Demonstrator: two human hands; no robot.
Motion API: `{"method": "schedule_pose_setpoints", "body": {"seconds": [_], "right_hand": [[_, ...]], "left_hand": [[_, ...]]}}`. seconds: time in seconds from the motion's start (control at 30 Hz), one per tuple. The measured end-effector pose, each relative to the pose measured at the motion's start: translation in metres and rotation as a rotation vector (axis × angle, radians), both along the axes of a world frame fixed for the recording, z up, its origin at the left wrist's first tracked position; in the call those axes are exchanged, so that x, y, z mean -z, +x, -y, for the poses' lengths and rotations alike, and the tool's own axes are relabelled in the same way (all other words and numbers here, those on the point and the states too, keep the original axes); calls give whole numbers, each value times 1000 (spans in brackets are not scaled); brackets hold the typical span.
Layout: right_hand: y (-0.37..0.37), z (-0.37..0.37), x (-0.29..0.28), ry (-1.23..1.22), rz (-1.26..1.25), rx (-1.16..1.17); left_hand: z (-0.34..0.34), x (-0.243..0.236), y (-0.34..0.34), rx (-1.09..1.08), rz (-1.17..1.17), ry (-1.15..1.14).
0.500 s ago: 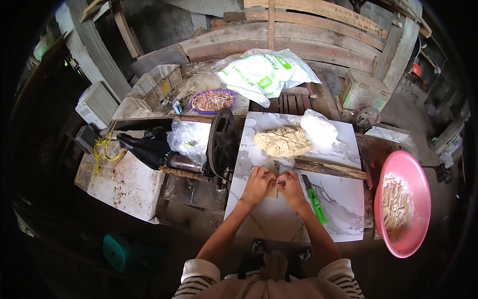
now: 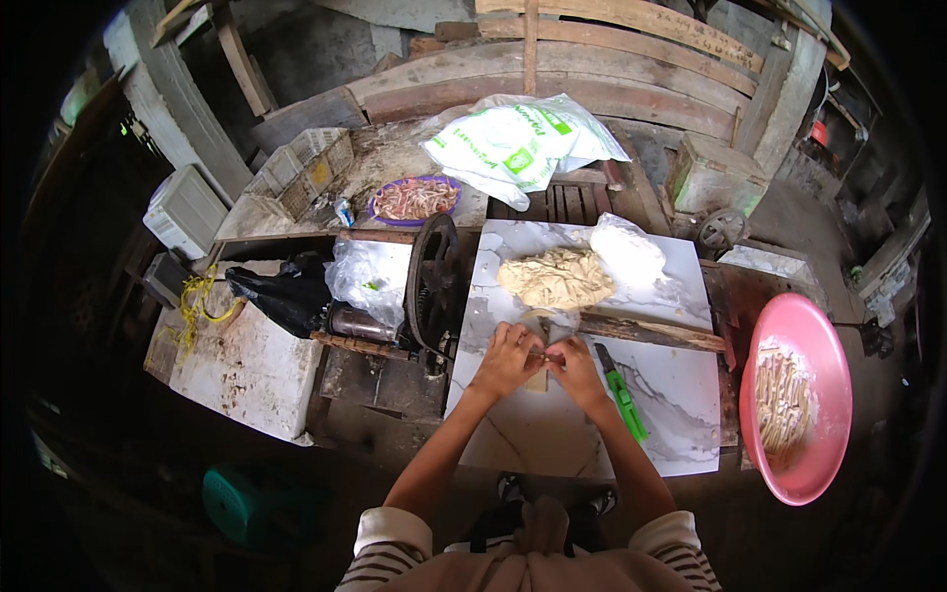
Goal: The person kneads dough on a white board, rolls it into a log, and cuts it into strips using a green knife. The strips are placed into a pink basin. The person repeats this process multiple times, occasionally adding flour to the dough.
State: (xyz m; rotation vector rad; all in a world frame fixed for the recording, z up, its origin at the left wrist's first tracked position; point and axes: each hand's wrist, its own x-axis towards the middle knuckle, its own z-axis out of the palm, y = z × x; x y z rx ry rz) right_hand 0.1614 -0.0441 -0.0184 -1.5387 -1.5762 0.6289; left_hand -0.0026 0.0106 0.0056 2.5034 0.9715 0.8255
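Note:
On the marble-patterned board, my left hand and my right hand meet with bent fingers and fingertips pressed together. They pinch a pale dough strip, whose lower end shows between them; the fingers cover the rest. Just beyond my fingers lies a see-through, rounded thing, partly hidden. A large lump of beige dough rests farther back. To the right of my right hand is a green cutter knife, its dark end pointing away from me. A rough wooden stick lies across the board.
A white plastic bag sits at the board's back right. The pink basin on the right holds floured sticks. Left stands a machine with a dark wheel. Behind are a purple-rimmed tray, a crate and a large white-green sack.
The whole view has shifted slightly. My hands stay together in nearly the same spot, with only small movements of the fingers around the dough strip.

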Motion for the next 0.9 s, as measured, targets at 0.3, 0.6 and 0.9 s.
{"method": "schedule_pose_setpoints", "body": {"seconds": [0.3,0.6,0.9], "right_hand": [[-6,10,-22,59,187,-8],[33,93,-124,117,23,91],[198,212,-207,329,307,512]], "left_hand": [[0,-10,-6,72,-16,114],[50,-104,26,188,284,-127],[107,-162,197,477,461,-132]]}}
